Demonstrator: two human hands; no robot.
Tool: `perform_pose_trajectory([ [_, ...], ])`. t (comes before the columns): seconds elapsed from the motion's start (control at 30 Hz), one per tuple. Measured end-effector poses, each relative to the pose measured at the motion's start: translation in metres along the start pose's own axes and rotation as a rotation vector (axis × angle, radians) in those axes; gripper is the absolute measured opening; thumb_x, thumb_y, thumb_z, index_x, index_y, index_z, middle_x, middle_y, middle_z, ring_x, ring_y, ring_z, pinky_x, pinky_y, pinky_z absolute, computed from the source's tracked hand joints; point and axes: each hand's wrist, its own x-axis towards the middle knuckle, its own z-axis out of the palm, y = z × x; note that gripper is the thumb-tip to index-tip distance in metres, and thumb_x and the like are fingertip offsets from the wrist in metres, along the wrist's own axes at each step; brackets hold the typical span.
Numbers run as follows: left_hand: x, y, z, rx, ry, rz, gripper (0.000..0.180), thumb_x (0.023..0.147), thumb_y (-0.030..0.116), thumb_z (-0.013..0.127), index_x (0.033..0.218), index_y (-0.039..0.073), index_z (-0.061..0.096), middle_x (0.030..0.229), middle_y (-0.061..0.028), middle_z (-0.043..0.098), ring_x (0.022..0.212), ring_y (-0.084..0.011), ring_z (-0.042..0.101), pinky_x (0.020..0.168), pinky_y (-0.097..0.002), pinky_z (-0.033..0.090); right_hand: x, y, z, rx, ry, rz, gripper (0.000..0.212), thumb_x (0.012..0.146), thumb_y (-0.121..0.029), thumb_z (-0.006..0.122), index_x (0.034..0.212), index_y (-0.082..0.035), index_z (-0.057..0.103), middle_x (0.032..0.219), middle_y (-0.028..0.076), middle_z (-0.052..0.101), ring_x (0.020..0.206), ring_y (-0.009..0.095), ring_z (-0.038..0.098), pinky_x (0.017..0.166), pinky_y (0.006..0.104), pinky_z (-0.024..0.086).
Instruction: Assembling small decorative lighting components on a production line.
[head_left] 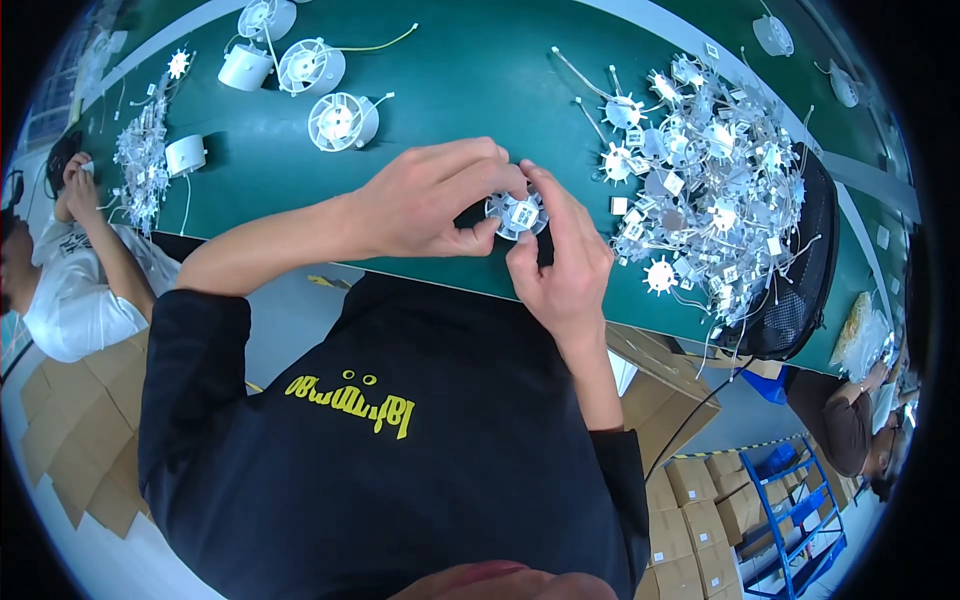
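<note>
With my left hand (440,200) and right hand (567,250) pinching opposite rims of the round white part (521,216) near the green table (470,80)'s front edge, I should apply even fingertip pressure.

Bright, cool light on the green tabletop (480,100) — highlights blow out on the pile of white star-shaped parts (722,215). Left hand (432,200) and right hand (565,245) well lit, fairly crisp. Black T-shirt (430,490) goes dark, folds mostly lost. Strong fisheye — table edges bow, left-hand co-worker (75,295) warped, stacked cartons (700,525) soft, corners black.
</note>
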Motion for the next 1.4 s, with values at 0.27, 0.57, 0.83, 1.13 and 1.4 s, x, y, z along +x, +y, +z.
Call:
perform_pose_trajectory([
  [0.27,-0.002,0.003,-0.002,-0.017,-0.052,-0.041,0.041,0.073,0.006,0.080,0.110,0.003,0.063,0.100,-0.0129,0.067,0.089,-0.0318,0.070,0.075,-0.0370,0.060,0.000,0.001,-0.005,0.010,-0.050,0.030,0.053,0.077,0.002,0.060,0.130,0.007,0.061,0.128,0.021,0.070,0.114,0.038,0.070,0.096,0.0417,0.057],
  [0.57,-0.002,0.000,-0.003,0.018,-0.083,-0.039,0.034,0.081,0.014,0.079,0.109,0.001,0.063,0.100,-0.0147,0.067,0.091,-0.0319,0.070,0.075,-0.0373,0.060,0.005,0.004,-0.006,0.046,-0.089,0.026,0.055,0.074,0.004,0.063,0.128,0.009,0.061,0.127,0.025,0.068,0.114,0.041,0.069,0.096,0.0446,0.055],
  [0.83,-0.007,0.005,0.002,0.039,-0.021,-0.026,0.028,0.088,0.018,0.074,0.109,0.001,0.064,0.102,-0.0149,0.067,0.092,-0.0321,0.071,0.073,-0.0374,0.061,0.001,0.011,-0.004,0.078,-0.100,0.006,0.047,0.085,-0.004,0.062,0.130,0.009,0.060,0.126,0.026,0.069,0.116,0.041,0.069,0.098,0.0432,0.055],
  [1.13,-0.003,-0.003,0.002,-0.064,-0.012,-0.032,0.025,0.086,0.017,0.075,0.105,0.004,0.067,0.097,-0.0118,0.067,0.101,-0.0322,0.069,0.084,-0.0457,0.059,0.010,0.008,-0.007,0.161,-0.113,0.069,0.048,0.079,0.000,0.062,0.126,0.009,0.061,0.125,0.024,0.069,0.115,0.040,0.068,0.097,0.0431,0.054],
  [1.4,-0.011,0.002,-0.013,0.235,-0.017,0.208,0.030,0.075,0.027,0.087,0.093,0.010,0.070,0.109,-0.0129,0.069,0.104,-0.0333,0.068,0.089,-0.0507,0.056,0.016,0.006,-0.004,0.217,-0.115,0.147,0.034,0.099,-0.009,0.056,0.129,0.005,0.061,0.123,0.021,0.068,0.113,0.036,0.067,0.099,0.0420,0.051],
])
